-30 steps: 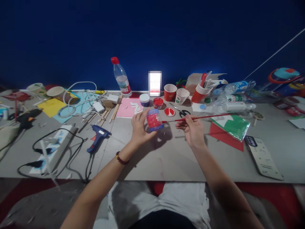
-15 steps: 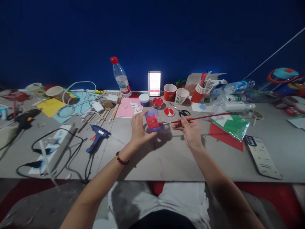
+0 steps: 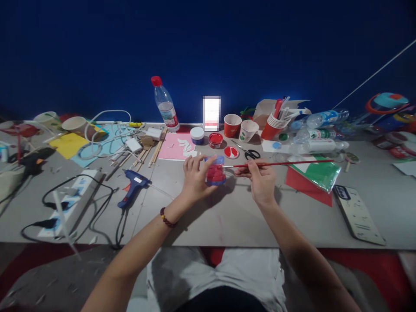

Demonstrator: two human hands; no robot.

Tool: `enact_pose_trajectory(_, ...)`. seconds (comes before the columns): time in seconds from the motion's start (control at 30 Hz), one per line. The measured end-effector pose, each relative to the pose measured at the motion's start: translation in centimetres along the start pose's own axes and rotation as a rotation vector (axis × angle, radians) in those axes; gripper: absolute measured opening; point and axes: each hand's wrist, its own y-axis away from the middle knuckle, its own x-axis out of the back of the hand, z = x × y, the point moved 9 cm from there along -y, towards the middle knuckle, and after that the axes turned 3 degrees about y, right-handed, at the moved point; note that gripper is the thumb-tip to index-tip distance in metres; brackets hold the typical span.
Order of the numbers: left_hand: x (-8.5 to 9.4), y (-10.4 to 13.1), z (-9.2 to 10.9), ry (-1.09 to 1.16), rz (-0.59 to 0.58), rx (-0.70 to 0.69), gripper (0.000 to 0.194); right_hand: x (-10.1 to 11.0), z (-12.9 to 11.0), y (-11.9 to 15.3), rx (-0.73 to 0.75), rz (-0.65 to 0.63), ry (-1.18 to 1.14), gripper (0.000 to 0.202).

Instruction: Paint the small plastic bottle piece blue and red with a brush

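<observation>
My left hand (image 3: 195, 177) grips a small clear piece (image 3: 216, 170) painted red in the middle, with blue at its top and bottom ends. Thumb below and fingers above, it holds the piece over the table. A long red paintbrush (image 3: 279, 164) is pinched in my right hand (image 3: 262, 180), its tip at the right side of the painted piece. Behind them stand an open jar of red paint (image 3: 215, 140), its red-smeared lid (image 3: 231, 152) and a closed white-lidded jar (image 3: 197, 136).
Black scissors (image 3: 252, 154) and paper cups (image 3: 232, 125) lie beyond my right hand. A blue glue gun (image 3: 134, 189) and a power strip (image 3: 72, 203) are at the left. Green packet (image 3: 320, 173), phone (image 3: 358, 214) and plastic bottles (image 3: 320, 133) are at the right.
The painted piece and my left hand have moved slightly right, and the piece looks turned more upright. The brush lies flatter, with its tip still beside the piece.
</observation>
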Motion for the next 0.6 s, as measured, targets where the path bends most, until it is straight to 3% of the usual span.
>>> enact_pose_trajectory(0.13,0.4,0.1,0.4,0.011,0.042,-0.039,0.074,-0.2,-1.1,0.3,0.038,0.020,0.053,0.036)
enact_pose_trajectory(0.33,0.8,-0.1,-0.4,0.033,0.042,0.024,0.078,0.7,-2.3,-0.4,0.097,0.080,0.057,0.039)
enact_pose_trajectory(0.47,0.9,-0.2,-0.3,0.014,0.054,0.029,0.080,1.7,-1.8,-0.9,0.097,0.110,0.003,0.036)
enact_pose_trajectory(0.6,0.9,-0.1,0.4,-0.003,0.073,-0.025,0.076,1.0,-0.6,-0.7,0.036,0.029,-0.038,0.034)
